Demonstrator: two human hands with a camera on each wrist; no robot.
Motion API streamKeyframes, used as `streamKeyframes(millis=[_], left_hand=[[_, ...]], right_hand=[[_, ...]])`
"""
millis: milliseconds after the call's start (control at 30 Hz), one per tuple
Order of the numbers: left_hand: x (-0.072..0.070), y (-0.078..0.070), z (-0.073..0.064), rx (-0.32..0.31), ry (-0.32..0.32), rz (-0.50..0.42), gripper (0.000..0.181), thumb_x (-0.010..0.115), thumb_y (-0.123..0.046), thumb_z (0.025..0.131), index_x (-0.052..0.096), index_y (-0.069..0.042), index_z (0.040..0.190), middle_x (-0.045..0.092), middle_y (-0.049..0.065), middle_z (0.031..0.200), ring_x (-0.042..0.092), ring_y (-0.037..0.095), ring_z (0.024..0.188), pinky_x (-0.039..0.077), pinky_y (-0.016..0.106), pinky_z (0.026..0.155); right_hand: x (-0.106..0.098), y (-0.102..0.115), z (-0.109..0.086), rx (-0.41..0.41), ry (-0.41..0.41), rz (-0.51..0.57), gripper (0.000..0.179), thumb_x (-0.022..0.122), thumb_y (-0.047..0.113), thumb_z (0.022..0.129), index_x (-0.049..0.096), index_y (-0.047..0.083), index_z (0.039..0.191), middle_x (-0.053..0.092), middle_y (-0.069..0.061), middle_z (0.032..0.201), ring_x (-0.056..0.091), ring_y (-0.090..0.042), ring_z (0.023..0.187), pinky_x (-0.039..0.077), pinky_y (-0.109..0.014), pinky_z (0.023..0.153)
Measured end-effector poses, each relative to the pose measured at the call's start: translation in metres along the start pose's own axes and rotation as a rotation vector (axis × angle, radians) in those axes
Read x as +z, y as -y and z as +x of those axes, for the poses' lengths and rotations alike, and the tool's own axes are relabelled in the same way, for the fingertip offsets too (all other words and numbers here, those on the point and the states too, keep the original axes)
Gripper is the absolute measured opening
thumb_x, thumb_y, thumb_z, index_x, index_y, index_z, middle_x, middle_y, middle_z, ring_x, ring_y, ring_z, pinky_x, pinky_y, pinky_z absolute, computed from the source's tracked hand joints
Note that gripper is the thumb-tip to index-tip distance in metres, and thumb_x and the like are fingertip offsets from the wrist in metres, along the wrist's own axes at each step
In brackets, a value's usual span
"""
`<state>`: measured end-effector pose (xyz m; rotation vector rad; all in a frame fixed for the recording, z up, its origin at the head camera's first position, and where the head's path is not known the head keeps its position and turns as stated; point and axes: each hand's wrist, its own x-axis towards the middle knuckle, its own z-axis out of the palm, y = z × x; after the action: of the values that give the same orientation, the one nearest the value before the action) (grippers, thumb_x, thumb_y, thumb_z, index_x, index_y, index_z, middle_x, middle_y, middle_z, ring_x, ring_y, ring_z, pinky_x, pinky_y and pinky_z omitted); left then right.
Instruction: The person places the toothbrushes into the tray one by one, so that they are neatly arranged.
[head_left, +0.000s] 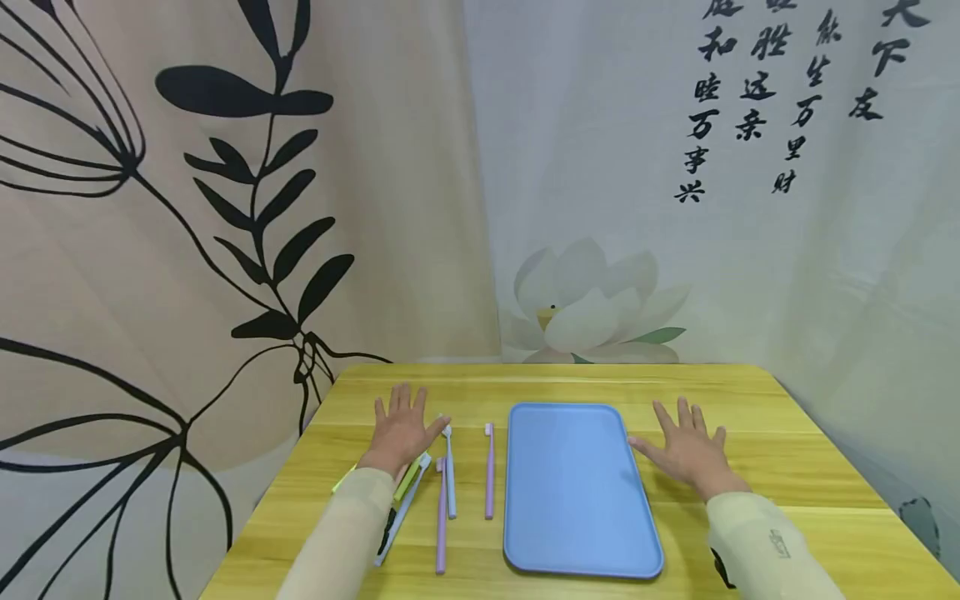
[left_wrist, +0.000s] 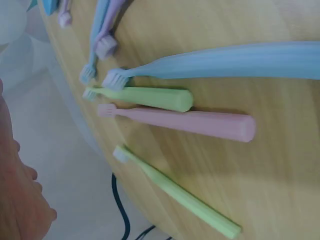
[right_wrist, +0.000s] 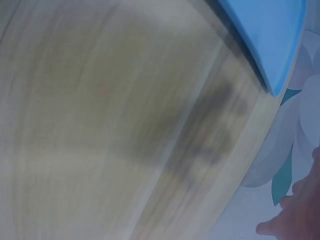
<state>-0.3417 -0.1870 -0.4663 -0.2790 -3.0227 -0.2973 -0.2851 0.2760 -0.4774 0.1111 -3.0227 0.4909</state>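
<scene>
Several slim, smooth-handled toothbrushes point(head_left: 441, 529) lie between the wood-grained table's point(head_left: 570, 383) left edge and a round-cornered blue tray point(head_left: 581, 492); left hand point(head_left: 400, 435) and right hand point(head_left: 688, 454) splay straight fingers, gripping nothing.

Head and 2 closer wrist views overlook the same table point(head_left: 795, 475).

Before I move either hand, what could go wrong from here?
A purple toothbrush and a light blue toothbrush lie close together; lifting one might drag the other. The left sleeve hides much of the pink toothbrush from the head camera, so a bump could go unnoticed. The right hand has its thumb near the blue tray and might nudge it.
</scene>
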Motion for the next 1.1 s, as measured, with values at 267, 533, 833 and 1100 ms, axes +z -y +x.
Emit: streamKeyframes(millis=[267, 533, 833, 1100], left_hand=[[-0.016, -0.002, 0.005, -0.009, -0.029, -0.051, 0.087, 0.037, -0.064, 0.099, 0.017, -0.003, 0.158, 0.006, 0.030, 0.160, 0.001, 0.044, 0.148, -0.002, 0.066, 0.113], [-0.029, -0.004, 0.008, 0.002, -0.060, -0.123, 0.088, 0.039, -0.065, 0.098, 0.021, -0.001, 0.157, 0.011, 0.031, 0.159, 0.005, 0.046, 0.147, 0.001, 0.067, 0.113], [-0.042, 0.002, 0.006, -0.012, -0.085, -0.193, 0.087, 0.037, -0.064, 0.099, 0.018, -0.002, 0.157, 0.015, 0.030, 0.159, 0.011, 0.046, 0.146, 0.007, 0.069, 0.112], [-0.046, 0.014, 0.009, -0.032, -0.082, -0.283, 0.088, 0.036, -0.065, 0.099, 0.014, -0.003, 0.158, 0.014, 0.026, 0.160, 0.012, 0.046, 0.146, 0.010, 0.066, 0.113]], right_hand=[[-0.012, 0.005, 0.002, 0.020, 0.049, 0.074, 0.096, 0.047, 0.065, 0.095, 0.018, -0.003, 0.155, 0.006, -0.043, 0.152, 0.012, -0.064, 0.135, 0.016, -0.081, 0.098], [-0.016, 0.004, 0.003, 0.033, 0.075, 0.170, 0.095, 0.046, 0.063, 0.097, 0.015, -0.006, 0.155, 0.012, -0.045, 0.150, 0.017, -0.068, 0.131, 0.026, -0.078, 0.097], [-0.014, 0.006, 0.002, 0.025, 0.071, 0.280, 0.092, 0.049, 0.058, 0.098, 0.017, -0.008, 0.154, 0.023, -0.045, 0.146, 0.027, -0.063, 0.131, 0.030, -0.073, 0.100], [-0.008, 0.003, 0.000, 0.078, 0.078, 0.400, 0.087, 0.051, 0.051, 0.100, 0.017, -0.008, 0.154, 0.024, -0.042, 0.148, 0.033, -0.059, 0.130, 0.034, -0.069, 0.100]])
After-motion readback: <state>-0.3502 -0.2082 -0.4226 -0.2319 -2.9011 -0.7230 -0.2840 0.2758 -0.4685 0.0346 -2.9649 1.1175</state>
